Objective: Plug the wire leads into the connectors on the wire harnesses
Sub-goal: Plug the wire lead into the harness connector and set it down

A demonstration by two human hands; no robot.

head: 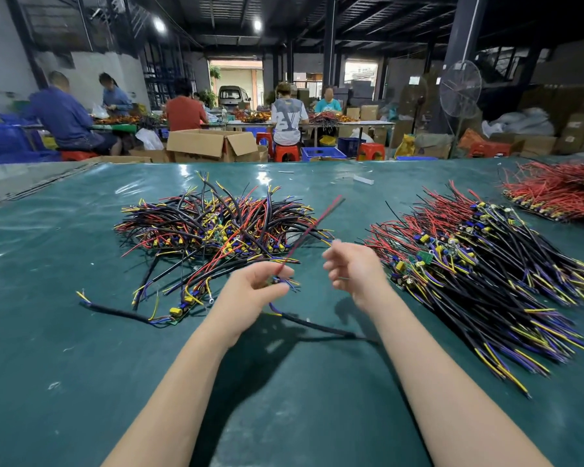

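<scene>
Low in the middle of the frame my left grip (260,284) pinches one harness (274,281), its red lead (312,227) slanting up toward the centre. I cannot tell if it is seated. My right grip (351,264), just beside it, is loosely curled and looks empty through the blur. Farther up the table (81,365), the tangled pile (216,224) at centre left looks undone, the combed pile (479,264) at right looks finished, and loose red leads (560,193) wait upper right, so much remains.

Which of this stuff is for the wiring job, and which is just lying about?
For the job: harness and red wire in the left hand, right hand, tangled pile, tidy pile, red-wire pile.
Lying about: white scrap, cardboard box, fan.
</scene>
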